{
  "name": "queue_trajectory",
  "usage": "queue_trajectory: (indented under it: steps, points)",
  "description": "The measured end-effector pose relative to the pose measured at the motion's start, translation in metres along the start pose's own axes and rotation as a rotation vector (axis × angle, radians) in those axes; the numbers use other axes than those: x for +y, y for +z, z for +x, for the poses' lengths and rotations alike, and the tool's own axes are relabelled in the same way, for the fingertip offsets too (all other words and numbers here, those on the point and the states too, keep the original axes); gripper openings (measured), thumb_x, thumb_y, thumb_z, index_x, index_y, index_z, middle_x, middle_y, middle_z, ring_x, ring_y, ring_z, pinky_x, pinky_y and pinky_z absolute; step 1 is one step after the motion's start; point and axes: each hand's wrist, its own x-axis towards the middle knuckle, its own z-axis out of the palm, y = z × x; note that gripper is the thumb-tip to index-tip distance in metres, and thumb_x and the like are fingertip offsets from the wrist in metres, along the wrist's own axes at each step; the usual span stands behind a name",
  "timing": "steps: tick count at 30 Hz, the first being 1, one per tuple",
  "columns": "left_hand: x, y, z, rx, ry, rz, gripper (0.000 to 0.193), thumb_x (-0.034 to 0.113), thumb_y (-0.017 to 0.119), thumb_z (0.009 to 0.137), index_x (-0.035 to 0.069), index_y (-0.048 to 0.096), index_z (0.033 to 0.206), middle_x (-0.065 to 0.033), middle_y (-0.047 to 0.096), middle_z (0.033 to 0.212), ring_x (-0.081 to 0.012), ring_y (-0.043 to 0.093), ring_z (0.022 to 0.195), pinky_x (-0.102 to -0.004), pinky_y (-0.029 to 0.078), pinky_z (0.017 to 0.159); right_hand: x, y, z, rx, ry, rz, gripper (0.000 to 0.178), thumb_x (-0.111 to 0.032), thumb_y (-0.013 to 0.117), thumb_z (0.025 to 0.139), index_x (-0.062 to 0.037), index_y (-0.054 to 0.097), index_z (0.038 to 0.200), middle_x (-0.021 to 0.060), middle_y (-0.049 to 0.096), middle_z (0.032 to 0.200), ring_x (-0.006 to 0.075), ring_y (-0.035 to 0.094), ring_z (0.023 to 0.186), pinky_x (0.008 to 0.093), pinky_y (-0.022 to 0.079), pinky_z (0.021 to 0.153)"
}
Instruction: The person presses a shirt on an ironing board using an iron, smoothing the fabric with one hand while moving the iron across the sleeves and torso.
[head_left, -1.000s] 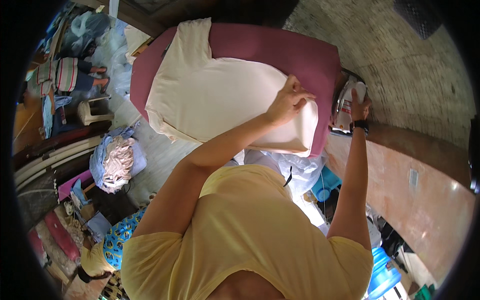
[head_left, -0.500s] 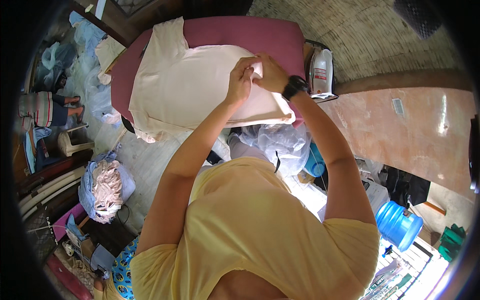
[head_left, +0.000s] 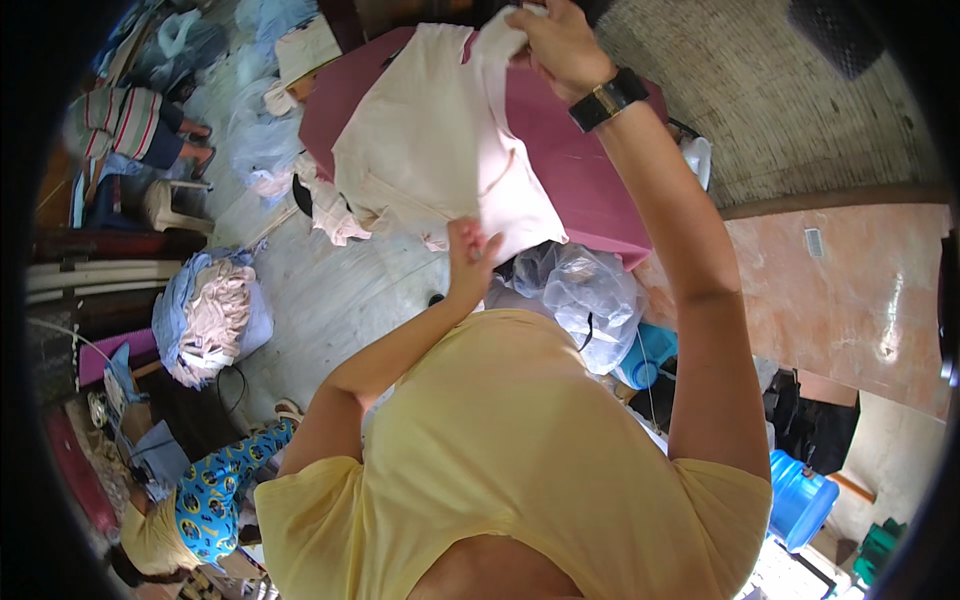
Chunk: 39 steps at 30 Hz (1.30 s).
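A cream shirt (head_left: 420,130) lies partly on a maroon padded table (head_left: 570,160), and part of it is lifted and folded over. My right hand (head_left: 565,50), with a black watch on its wrist, is closed on the far edge of the shirt and holds it up. At the near edge, my left hand (head_left: 472,262) has its fingers curled on the cloth, slightly blurred. Between my two hands the fabric hangs in a long fold.
Clear plastic bags (head_left: 585,290) bulge below the table's near edge. A heap of pink and blue cloth (head_left: 215,315) sits on the floor at left. Two other people are at left, one in patterned blue trousers (head_left: 215,490). A blue water jug (head_left: 800,500) stands at lower right.
Both hands were together on the shirt lying flat. Now my right hand has moved away and up with its far edge, my left has come nearer me, and the shirt is partly lifted.
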Motion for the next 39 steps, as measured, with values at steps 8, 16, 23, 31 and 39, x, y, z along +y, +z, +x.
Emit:
queue_trajectory:
  steps: [8, 16, 23, 31, 39]
  points:
    - [-0.061, -0.125, -0.005, 0.1, -0.855, -0.793, 0.04, 0.031, 0.064, 0.087, 0.006, 0.051, 0.116, -0.0096, 0.058, 0.119, -0.0264, 0.056, 0.112, -0.0443, 0.041, 0.1, -0.112, 0.091, 0.015, -0.057, -0.11, 0.334, 0.028, -0.012, 0.051, 0.094, -0.0084, 0.05, 0.121, 0.0072, 0.054, 0.103, 0.0159, 0.055, 0.083, 0.0315, 0.049, 0.07]
    - [0.004, -0.194, 0.072, -0.003, -0.372, -1.083, 0.045, 0.037, 0.054, 0.095, 0.002, 0.058, 0.124, -0.0132, 0.061, 0.125, -0.0305, 0.058, 0.114, -0.0482, 0.04, 0.105, -0.172, 0.059, 0.012, 0.111, -0.219, 0.419, 0.023, -0.009, 0.053, 0.095, 0.0002, 0.056, 0.116, 0.0119, 0.059, 0.111, 0.0206, 0.057, 0.099, 0.0351, 0.048, 0.087]
    - [0.134, -0.303, 0.09, 0.156, 0.103, -0.479, 0.02, 0.016, 0.061, 0.095, 0.012, 0.057, 0.113, -0.0008, 0.061, 0.102, -0.0116, 0.061, 0.093, -0.0299, 0.051, 0.079, -0.22, -0.071, -0.046, 0.363, -0.387, 0.393, 0.025, -0.004, 0.054, 0.095, 0.0103, 0.059, 0.115, 0.0169, 0.061, 0.12, 0.0241, 0.058, 0.113, 0.0358, 0.047, 0.101]
    - [0.416, -0.198, 0.188, -0.152, 0.424, -0.21, 0.048, 0.009, 0.05, 0.097, -0.003, 0.04, 0.142, -0.0123, 0.043, 0.147, -0.0211, 0.048, 0.13, -0.0315, 0.039, 0.109, -0.28, -0.221, -0.078, 0.583, -0.527, 0.106, 0.03, -0.007, 0.052, 0.097, 0.0068, 0.057, 0.123, 0.0161, 0.062, 0.124, 0.0228, 0.059, 0.114, 0.0357, 0.046, 0.102]
    - [0.425, -0.132, 0.399, -0.178, 0.535, 0.081, 0.041, 0.012, 0.058, 0.095, 0.002, 0.054, 0.135, -0.0081, 0.065, 0.114, -0.0173, 0.063, 0.095, -0.0277, 0.051, 0.084, -0.183, -0.33, 0.008, 0.618, -0.149, 0.164, 0.038, -0.012, 0.054, 0.099, -0.0031, 0.054, 0.135, 0.0072, 0.055, 0.13, 0.019, 0.051, 0.114, 0.0365, 0.04, 0.103]
